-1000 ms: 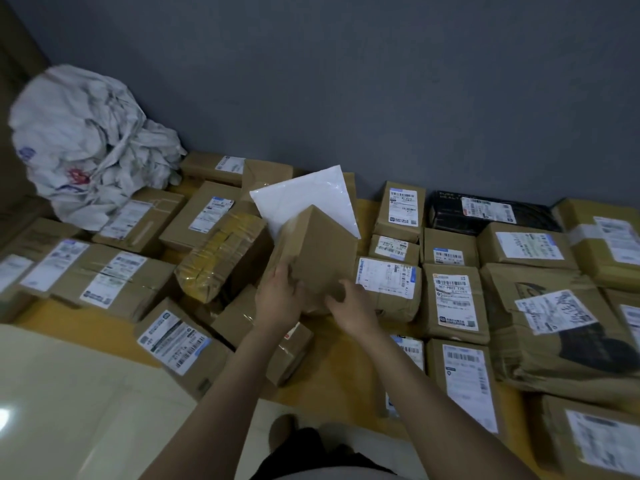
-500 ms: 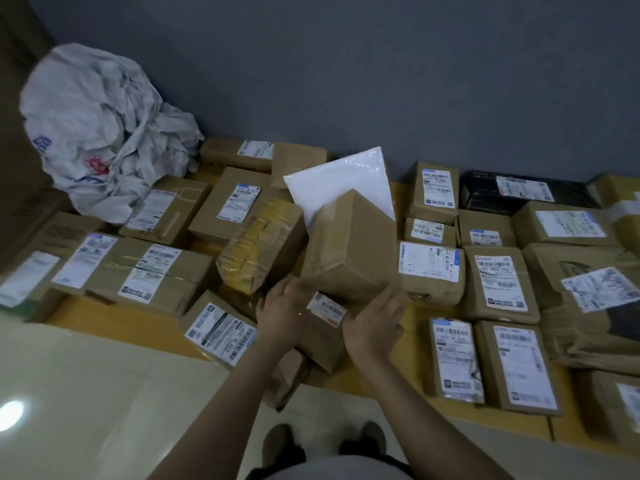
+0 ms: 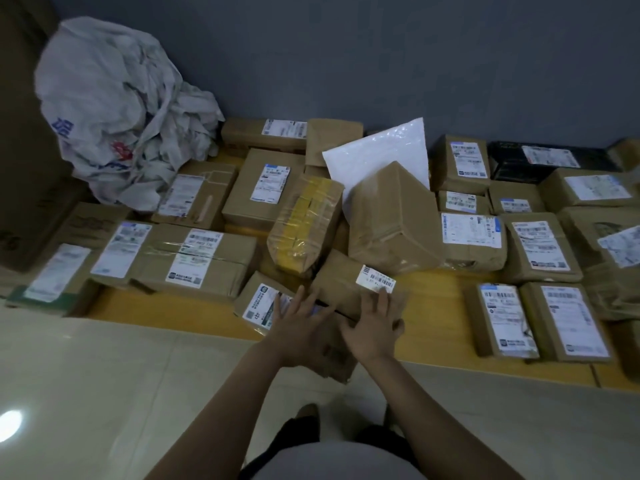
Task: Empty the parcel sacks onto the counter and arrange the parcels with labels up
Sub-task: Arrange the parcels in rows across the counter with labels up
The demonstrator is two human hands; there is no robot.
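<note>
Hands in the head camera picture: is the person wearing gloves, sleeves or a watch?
No gloves: the left hand and the right hand are bare, and no ring, watch or bracelet shows. No sleeves show either, all the way down to the bottom edge of the picture.

A yellow counter [image 3: 434,301] carries brown parcels [image 3: 204,261] (labels mostly up) and a crumpled white sack [image 3: 110,109].

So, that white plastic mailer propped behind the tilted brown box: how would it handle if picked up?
The white mailer looks thin and flat, so probably light and floppy. Its glossy film catches light, so it may be slippery. It leans behind the tilted brown box; moving that box would likely let it slide down.
</note>
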